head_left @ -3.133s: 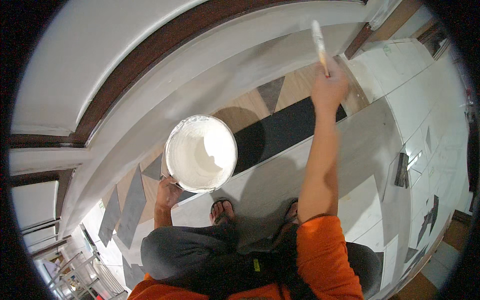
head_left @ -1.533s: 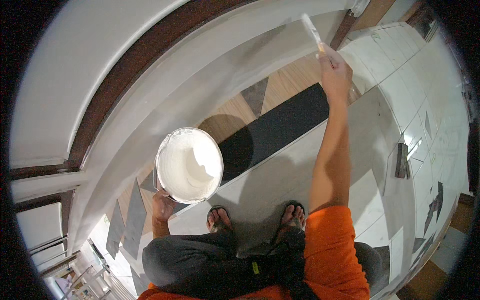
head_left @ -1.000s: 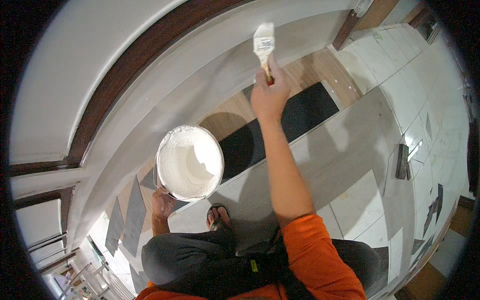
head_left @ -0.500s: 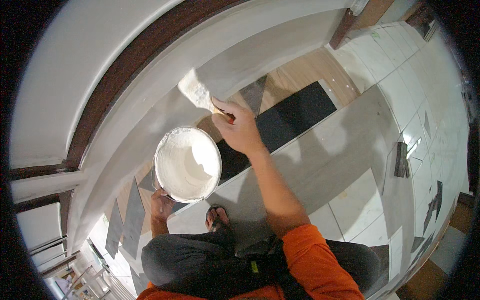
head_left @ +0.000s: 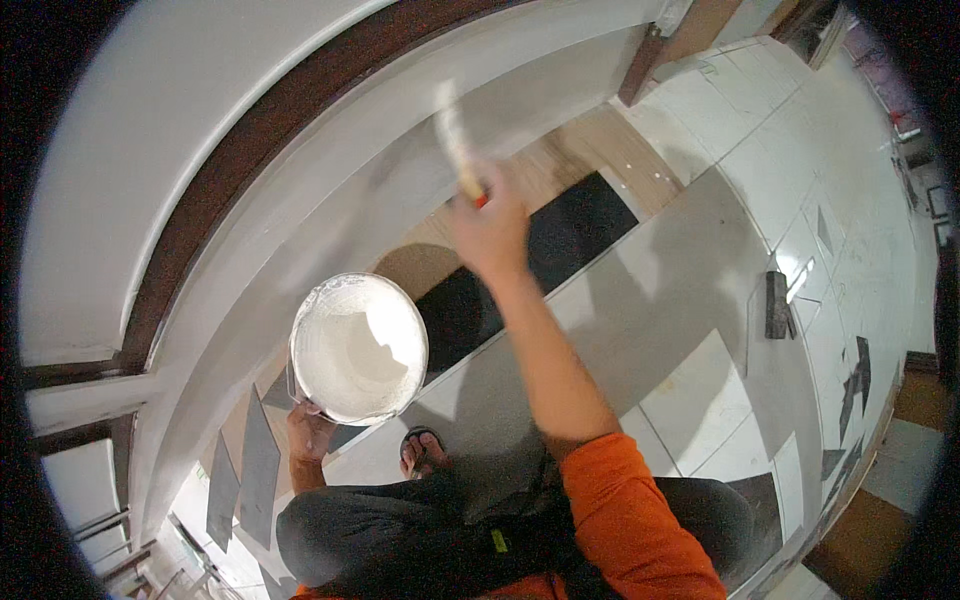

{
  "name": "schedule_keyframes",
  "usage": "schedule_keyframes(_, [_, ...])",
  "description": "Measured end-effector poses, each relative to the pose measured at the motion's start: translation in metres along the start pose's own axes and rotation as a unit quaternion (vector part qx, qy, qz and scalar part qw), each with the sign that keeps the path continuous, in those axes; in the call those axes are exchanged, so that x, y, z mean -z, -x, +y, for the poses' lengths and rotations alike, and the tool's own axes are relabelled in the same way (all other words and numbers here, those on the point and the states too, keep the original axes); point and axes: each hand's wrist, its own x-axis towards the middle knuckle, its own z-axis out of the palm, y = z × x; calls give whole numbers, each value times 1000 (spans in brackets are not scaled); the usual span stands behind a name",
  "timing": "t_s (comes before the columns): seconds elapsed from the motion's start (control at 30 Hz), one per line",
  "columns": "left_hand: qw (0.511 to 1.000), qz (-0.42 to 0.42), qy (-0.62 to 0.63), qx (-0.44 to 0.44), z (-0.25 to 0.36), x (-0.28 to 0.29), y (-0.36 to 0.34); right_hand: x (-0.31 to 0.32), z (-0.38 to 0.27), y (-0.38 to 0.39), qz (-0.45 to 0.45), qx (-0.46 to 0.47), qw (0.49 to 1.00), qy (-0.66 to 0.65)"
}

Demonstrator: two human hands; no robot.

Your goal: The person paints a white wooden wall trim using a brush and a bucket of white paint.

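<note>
My right hand [head_left: 494,228] is closed around the handle of a paintbrush [head_left: 455,135], blurred by motion. The brush is coated white, and its bristle end is close to the pale lower wall [head_left: 500,110]; I cannot tell whether it touches. Fingers of my left hand [head_left: 312,432] are closed at the near-left rim of a round bucket [head_left: 322,325], beside its thin wire handle. White paint shows inside the bucket, with a bright patch of light on its right.
A black strip [head_left: 585,225] and a long grey board [head_left: 640,290] run across the floor. Grey tile pieces [head_left: 258,470] lie at left. A dark block-like tool [head_left: 776,305] rests on white tiles [head_left: 790,190] at right. My sandalled foot [head_left: 424,453] is near the bucket.
My right hand has swung the brush up and to the right, away from above the bucket. The bucket appears slightly lower and further left, still held by my left hand.
</note>
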Motion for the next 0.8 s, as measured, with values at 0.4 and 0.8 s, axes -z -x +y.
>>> schedule_keyframes(0.4, [988,-115,-107,-10,76,-36,-4,93,-127,-32,-382,133,895,187])
schedule_keyframes(0.8, [935,-200,-293,-25,122,-147,36,104,-94,59,-465,222,746,421])
